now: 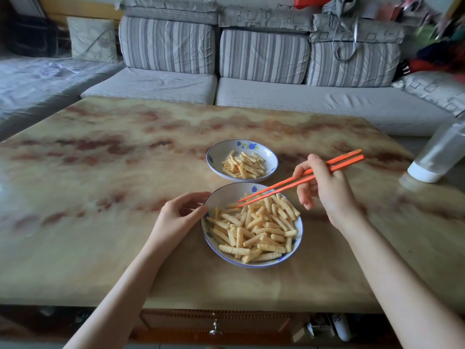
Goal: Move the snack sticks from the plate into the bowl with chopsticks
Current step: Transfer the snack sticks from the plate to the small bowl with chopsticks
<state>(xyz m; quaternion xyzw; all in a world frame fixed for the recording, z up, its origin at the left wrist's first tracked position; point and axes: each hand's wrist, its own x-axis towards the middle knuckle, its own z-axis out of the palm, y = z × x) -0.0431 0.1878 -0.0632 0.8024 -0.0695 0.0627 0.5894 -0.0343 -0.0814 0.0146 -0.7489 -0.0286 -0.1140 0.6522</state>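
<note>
Right hand point(324, 190) holds orange chopsticks point(352, 161), tips at the sticks point(256, 230) on the near plate point(251, 265). Left hand point(176, 217) grips the plate's left rim. The far bowl point(219, 149) holds fewer sticks.

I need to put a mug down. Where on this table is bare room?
The left part of the table, left of the bowl and plate, is bare; so is the far strip between bowl and sofa. The middle is crowded: the left hand grips the plate's rim, the right hand holds chopsticks over it. A bottle sits at the right edge.
</note>
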